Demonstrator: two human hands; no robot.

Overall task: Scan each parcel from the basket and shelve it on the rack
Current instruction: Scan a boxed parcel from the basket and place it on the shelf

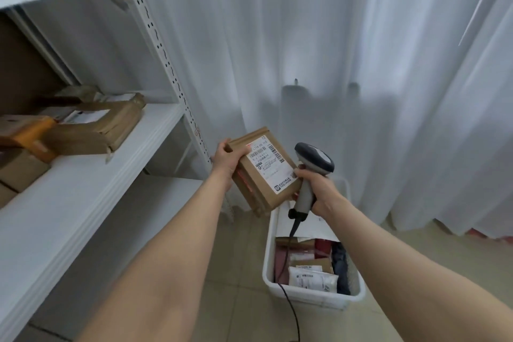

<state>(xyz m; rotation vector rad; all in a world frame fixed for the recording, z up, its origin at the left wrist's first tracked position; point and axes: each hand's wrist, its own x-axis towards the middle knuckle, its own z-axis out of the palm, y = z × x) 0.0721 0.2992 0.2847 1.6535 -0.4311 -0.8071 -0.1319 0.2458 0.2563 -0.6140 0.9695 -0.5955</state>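
1. Left hand (226,159) grasps the box (263,172) by its upper left corner, thumb on the top face and fingers curled under. The box is held in the air above the basket's far end, just in front of the rack's post.
2. The box is tilted with its label (270,164) up toward the wearer. Likely reason: it keeps the barcodes open to the scanner and readable.
3. Right hand (319,189) is clenched round the grip of the scanner (311,172). The scanner head sits just beside the box's right edge, and its cable (291,308) trails down past the basket.
4. A red streak (244,178) shows on the box's side face, near the left hand and not on the label. Judgement: the scan is in progress but the beam may be off the barcode, so a small turn of box or scanner may be needed.
5. The basket (268,266) stands on the floor, below and to the right. Several parcels (311,275) remain inside, so the task is well short of done.
6. The rack (83,189) is at left. Its middle shelf holds brown parcels (97,130) toward the back, with bare shelf in front of them, a likely spot for this box.
7. Risk: a one-corner grip on a tilted box could let it slip.
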